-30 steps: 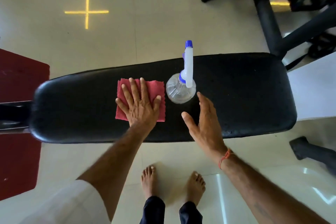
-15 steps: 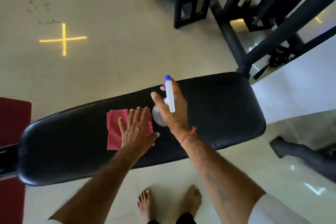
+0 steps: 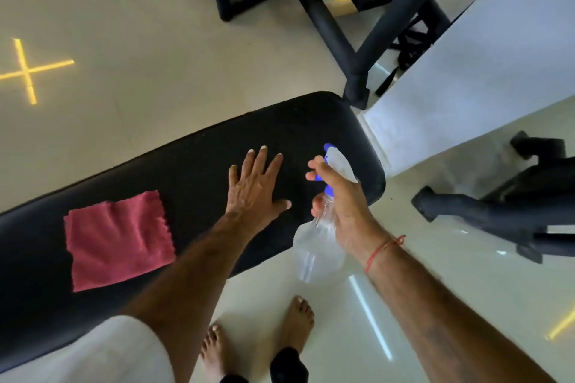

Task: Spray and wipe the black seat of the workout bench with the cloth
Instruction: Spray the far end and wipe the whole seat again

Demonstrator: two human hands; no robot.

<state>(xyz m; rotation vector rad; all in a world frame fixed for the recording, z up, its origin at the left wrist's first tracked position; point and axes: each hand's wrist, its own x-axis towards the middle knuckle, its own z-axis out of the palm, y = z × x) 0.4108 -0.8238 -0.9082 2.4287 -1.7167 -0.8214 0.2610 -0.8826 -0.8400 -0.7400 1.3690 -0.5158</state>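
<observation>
The black bench seat (image 3: 217, 162) runs from lower left to upper right across the view. A red cloth (image 3: 118, 239) lies flat on its left part, untouched. My left hand (image 3: 253, 190) rests flat on the seat to the right of the cloth, fingers spread, holding nothing. My right hand (image 3: 340, 202) grips a clear spray bottle (image 3: 317, 252) with a white and blue trigger head, lifted above the seat's near edge. The nozzle points toward the seat's right end, and a finger lies on the trigger.
A black machine frame (image 3: 348, 40) stands behind the seat's right end, beside a white wall block (image 3: 466, 78). A black equipment foot (image 3: 485, 214) lies on the floor at right. My bare feet (image 3: 258, 339) stand on the pale tiles by the bench.
My right hand took hold of the spray bottle and lifted it off the seat. My left hand left the cloth and moved right onto bare seat. The view shifted right.
</observation>
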